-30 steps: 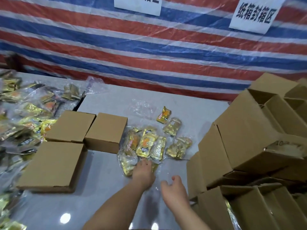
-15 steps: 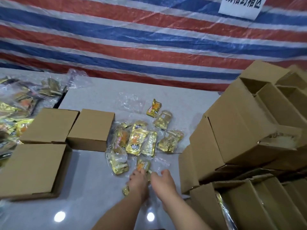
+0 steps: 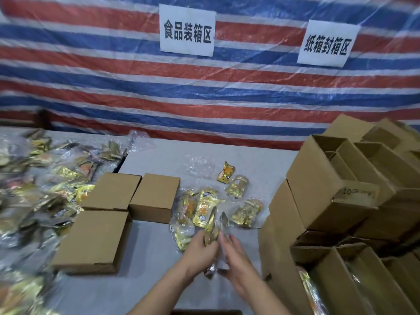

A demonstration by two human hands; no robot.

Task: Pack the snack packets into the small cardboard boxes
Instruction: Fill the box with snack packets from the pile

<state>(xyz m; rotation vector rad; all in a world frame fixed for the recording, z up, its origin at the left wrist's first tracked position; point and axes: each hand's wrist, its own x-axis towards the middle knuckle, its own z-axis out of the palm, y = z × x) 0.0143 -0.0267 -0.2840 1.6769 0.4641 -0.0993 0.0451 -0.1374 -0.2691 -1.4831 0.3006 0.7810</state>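
Both hands have lifted a stack of packets clear of the table since half a second ago, when they lay low over the packets on the surface. Left hand point(image 3: 203, 251): fingers curled round the left side of the held packets point(image 3: 212, 233), gripping them. Right hand point(image 3: 236, 260): fingers straight, palm pressed flat against the right side of the same stack. The held packets stand on edge between the two palms, above the grey table point(image 3: 145, 278).

Left of the hands, a closed flat box point(image 3: 93, 239) lies on the table. Just beyond it, two more closed boxes stand side by side, the left one point(image 3: 112, 192) and the right one point(image 3: 154, 197) touching along one edge.

Directly beyond the hands, loose gold packets point(image 3: 200, 208) lie spread on the table, some inside clear plastic bags. Further back, a single packet point(image 3: 225, 172) lies beside a clear-wrapped packet point(image 3: 237, 185), with an empty clear wrapper point(image 3: 197, 163) to their left.

Right side: a pile of open cardboard boxes point(image 3: 336, 196), stacked and tilted, reaches from the near edge to the back. Left side: a large heap of bagged packets point(image 3: 34, 183), blurred.

Behind the table hangs a red, white and blue striped sheet point(image 3: 91, 87) carrying two white paper signs, the left sign point(image 3: 187, 34) and the right sign point(image 3: 327, 45)
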